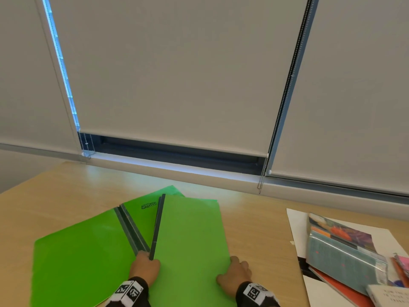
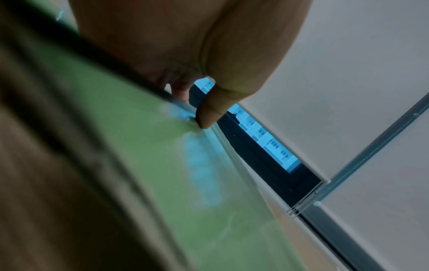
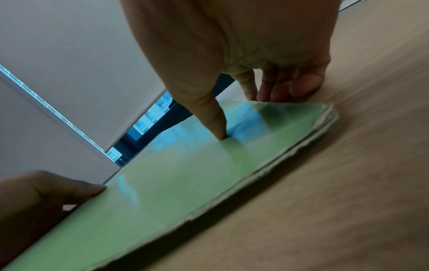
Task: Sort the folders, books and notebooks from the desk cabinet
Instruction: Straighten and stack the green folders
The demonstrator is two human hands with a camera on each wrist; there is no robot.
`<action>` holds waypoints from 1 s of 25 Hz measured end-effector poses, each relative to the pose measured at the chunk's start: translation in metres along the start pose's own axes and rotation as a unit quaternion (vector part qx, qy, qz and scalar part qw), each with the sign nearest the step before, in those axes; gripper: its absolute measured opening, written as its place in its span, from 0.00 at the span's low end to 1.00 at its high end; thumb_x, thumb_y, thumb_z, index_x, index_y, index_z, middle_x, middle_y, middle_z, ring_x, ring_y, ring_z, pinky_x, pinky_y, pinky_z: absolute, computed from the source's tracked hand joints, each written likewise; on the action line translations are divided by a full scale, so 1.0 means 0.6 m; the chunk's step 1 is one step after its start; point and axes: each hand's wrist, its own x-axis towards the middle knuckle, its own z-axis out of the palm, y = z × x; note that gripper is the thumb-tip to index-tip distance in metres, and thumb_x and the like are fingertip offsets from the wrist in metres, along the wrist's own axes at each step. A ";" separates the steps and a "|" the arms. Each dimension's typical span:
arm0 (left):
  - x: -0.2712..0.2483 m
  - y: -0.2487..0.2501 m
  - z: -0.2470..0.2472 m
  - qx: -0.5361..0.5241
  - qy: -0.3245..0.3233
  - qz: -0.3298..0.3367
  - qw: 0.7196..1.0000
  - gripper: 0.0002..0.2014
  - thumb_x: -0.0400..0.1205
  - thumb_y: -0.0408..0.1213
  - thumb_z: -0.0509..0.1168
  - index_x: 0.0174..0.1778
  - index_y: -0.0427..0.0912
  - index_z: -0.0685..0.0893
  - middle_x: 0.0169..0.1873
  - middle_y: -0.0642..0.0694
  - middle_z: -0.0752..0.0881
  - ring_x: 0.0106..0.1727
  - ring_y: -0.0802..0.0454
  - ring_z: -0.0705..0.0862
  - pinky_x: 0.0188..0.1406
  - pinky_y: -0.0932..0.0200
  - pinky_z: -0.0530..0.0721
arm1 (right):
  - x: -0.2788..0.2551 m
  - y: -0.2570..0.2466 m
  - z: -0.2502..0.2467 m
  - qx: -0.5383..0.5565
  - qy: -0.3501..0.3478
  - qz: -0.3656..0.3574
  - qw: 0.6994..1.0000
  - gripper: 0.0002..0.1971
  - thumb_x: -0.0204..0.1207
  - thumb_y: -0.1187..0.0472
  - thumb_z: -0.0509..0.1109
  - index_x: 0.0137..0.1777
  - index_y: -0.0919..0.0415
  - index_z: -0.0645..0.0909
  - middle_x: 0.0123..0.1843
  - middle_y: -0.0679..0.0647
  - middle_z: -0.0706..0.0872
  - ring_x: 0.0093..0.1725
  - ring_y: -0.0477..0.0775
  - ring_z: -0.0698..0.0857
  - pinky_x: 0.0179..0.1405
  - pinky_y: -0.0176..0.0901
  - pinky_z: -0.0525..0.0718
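Three green folders with dark spines lie fanned on the wooden desk (image 1: 55,196). The top folder (image 1: 190,235) (image 3: 185,176) lies to the right, over a middle one (image 1: 141,213) and a left one (image 1: 84,258). My left hand (image 1: 145,265) pinches the top folder at the near end of its dark spine, thumb (image 2: 213,113) on the green cover. My right hand (image 1: 235,273) holds the same folder's right edge near the front corner, with its thumb (image 3: 213,117) pressing on the cover and its fingers (image 3: 290,88) curled over the edge onto the desk.
A loose pile of books and notebooks (image 1: 345,258) lies on white sheets (image 1: 298,229) at the right of the desk. Behind the desk run a window sill (image 1: 177,171) and lowered blinds with a hanging bead chain (image 1: 261,180).
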 end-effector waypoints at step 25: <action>-0.267 0.255 -0.041 -0.394 0.000 0.289 0.873 0.15 0.78 0.29 0.58 0.53 0.48 0.84 0.49 0.48 0.88 0.53 0.41 0.84 0.53 0.40 0.81 | -0.181 0.030 -0.271 0.465 0.199 -0.216 0.835 0.22 0.73 0.79 0.61 0.54 0.53 0.84 0.44 0.48 0.93 0.43 0.52 0.91 0.48 0.55 0.89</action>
